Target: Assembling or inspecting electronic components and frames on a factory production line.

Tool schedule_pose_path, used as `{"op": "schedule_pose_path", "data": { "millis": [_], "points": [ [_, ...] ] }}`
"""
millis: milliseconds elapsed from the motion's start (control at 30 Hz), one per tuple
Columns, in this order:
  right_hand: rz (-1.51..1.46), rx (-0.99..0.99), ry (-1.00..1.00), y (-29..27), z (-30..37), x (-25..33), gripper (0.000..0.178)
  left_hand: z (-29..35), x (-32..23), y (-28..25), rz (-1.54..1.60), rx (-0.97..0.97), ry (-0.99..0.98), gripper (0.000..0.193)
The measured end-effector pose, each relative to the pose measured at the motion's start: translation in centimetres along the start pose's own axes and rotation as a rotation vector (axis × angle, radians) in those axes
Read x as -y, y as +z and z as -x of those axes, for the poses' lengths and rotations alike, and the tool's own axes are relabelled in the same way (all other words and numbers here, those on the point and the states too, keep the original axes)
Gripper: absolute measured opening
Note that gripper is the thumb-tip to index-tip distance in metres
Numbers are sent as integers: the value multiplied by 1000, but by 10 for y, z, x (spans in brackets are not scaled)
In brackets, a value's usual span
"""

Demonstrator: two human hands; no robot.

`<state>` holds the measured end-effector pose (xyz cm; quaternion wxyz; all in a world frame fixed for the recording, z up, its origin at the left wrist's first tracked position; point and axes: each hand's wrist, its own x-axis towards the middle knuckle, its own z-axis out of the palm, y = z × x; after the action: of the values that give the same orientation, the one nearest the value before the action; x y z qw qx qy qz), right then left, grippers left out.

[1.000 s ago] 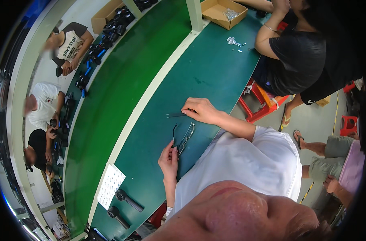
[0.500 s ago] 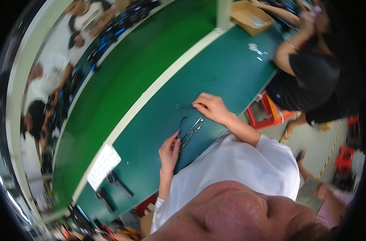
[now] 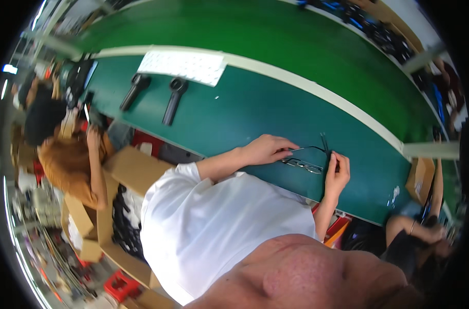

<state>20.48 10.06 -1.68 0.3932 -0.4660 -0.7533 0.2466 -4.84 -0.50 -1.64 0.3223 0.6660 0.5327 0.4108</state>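
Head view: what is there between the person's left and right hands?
In the head view, the eyeglasses are between the left hand and right hand, a thin dark temple arm spanning much of the gap.

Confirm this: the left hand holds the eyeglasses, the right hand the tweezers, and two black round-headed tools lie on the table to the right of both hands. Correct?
Not quite. The left hand holds the eyeglasses and the right hand the tweezers, but the head view shows the two black round-headed tools on the table to the left of both hands.
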Motion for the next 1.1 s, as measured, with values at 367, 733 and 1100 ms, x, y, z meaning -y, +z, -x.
{"op": "schedule_pose_path", "data": {
  "millis": [367,733,1100],
  "points": [
    [60,22,-73,2,-1,-7,14,3,3,2,-42,-37,27,25],
    [35,13,-102,5,2,-8,14,7,9,3,-51,-24,66,24],
    [41,13,-78,5,2,-9,14,7,12,6,-65,-13,81,24]
  ]
}}
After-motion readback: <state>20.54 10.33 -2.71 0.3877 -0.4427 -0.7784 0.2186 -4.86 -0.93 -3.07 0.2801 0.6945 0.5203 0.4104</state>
